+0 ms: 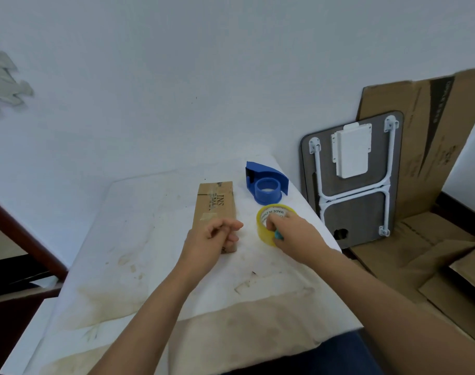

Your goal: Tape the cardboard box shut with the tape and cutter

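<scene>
A narrow brown cardboard box [216,203] lies flat on the white table [139,239], with old tape marks and printed letters on top. My left hand [212,239] hovers over its near end, fingers loosely curled, holding nothing. To the right, a yellowish roll of clear tape [266,226] stands tilted on the table. My right hand [293,234] grips it, fingers inside the core, with a small teal object pressed against the roll. The blue tape cutter [266,185] sits behind the roll, apart from both hands.
A folded grey lap table with white legs [352,180] leans against the wall at the right. Flattened cardboard sheets [431,147] stand behind it and lie on the floor. The stained table ends close on the right. Dark wooden furniture [22,239] sits at the left.
</scene>
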{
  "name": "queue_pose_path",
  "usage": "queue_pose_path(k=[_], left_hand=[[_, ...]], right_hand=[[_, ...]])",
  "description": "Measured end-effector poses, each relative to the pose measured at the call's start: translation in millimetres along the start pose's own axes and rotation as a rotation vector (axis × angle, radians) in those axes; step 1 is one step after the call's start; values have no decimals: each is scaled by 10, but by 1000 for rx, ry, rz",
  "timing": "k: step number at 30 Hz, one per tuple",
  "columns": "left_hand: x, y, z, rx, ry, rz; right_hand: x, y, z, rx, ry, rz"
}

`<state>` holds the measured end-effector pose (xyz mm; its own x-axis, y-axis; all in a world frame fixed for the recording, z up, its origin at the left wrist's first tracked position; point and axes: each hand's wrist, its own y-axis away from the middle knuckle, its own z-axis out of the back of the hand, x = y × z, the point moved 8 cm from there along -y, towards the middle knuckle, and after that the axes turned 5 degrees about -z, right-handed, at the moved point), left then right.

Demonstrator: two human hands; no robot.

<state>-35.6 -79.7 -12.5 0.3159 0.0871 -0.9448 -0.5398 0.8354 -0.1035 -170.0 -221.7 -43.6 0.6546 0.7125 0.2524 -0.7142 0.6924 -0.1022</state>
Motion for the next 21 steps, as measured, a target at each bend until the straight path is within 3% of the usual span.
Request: queue_pose_path(k=[3,7,8,11,13,16,21], left_hand=[[22,-30,89,-13,-33,-19],[51,-17,125,-44,8,-8],[55,-13,121,-46,14,-3],[82,-11,129,-48,36,15],[70,-10,161,-53,42,17],[54,-13,224,-57,35,17],[53,-25,266,-55,23,24]], right_hand=[[-39,-34,57,61,-177,-38],[-264,-69,535,-267,-469,-254],[-309,-99,556,-239,-497,-319],[-278,-201,278,162,-535,-423],[-189,-229,151,311,-462,-394],[-90,-364,148,238,-168,-249],[-135,-465,52,166,-110,-271]])
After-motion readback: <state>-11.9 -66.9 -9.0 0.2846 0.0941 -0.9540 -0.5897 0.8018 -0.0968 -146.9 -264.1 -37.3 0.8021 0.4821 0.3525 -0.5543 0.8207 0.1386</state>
